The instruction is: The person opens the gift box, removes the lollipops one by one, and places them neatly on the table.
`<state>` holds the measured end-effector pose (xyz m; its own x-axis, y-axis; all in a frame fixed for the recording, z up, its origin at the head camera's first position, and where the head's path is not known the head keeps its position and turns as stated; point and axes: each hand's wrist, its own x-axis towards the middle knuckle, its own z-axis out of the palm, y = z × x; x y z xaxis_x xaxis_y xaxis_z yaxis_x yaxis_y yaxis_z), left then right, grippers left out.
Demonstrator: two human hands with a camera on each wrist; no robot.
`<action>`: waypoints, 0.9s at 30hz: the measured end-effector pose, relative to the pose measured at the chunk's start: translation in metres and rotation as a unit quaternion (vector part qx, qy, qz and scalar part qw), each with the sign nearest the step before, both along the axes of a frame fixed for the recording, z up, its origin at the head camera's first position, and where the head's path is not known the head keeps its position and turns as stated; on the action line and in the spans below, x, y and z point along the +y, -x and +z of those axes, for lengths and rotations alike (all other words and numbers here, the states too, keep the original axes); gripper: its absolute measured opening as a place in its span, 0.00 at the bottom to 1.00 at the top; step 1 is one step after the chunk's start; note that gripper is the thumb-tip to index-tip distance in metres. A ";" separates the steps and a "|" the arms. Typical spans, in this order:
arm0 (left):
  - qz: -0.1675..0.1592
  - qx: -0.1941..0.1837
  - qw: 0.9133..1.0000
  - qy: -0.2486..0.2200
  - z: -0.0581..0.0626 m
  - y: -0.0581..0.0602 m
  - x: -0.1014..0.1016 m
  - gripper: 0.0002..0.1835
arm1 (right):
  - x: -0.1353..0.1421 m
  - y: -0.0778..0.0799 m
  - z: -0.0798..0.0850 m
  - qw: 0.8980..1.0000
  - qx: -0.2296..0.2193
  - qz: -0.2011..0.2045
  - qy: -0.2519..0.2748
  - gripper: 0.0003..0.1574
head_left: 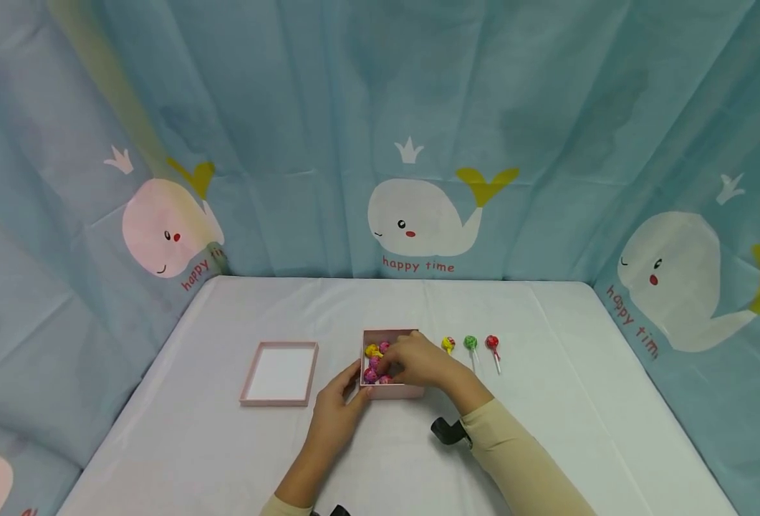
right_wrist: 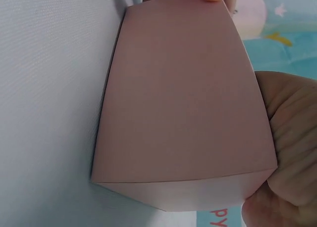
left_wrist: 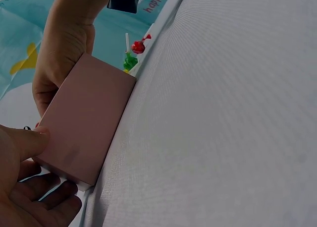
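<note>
Head view: three lollipops [head_left: 470, 342] outside one box [head_left: 392, 393]; left fingers [left_wrist: 42, 184] hold box; right fingers [head_left: 395, 352], grip unclear.

- The left arm [head_left: 309, 462] slanted forward and inward.
- The left hand [head_left: 337, 412] held its thumb [left_wrist: 30, 141] apart from its bent fingers [left_wrist: 47, 199].
- The right arm [head_left: 470, 390] angled inward.
- The right hand [head_left: 417, 360] bent downward, its grasp too hidden to tell.
</note>
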<state>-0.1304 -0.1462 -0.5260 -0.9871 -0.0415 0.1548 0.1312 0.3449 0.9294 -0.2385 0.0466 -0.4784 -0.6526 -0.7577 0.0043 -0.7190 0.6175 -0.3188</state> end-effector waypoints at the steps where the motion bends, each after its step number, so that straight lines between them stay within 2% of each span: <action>1: 0.001 -0.001 1.000 0.000 0.000 0.000 0.000 0.32 | 0.000 0.000 0.000 1.000 0.000 0.000 -0.003 0.10; 12: 0.004 -0.003 1.000 0.005 -0.001 0.000 0.001 0.33 | -0.001 0.001 0.000 1.000 0.014 0.011 -0.021 0.08; 20: 0.002 -0.003 1.000 0.002 -0.001 -0.002 0.000 0.33 | -0.005 0.001 0.003 0.999 0.004 0.009 -0.034 0.07; 27: 0.001 -0.003 1.000 0.006 -0.002 0.001 -0.001 0.33 | -0.003 0.008 -0.002 1.000 0.013 0.013 -0.006 0.06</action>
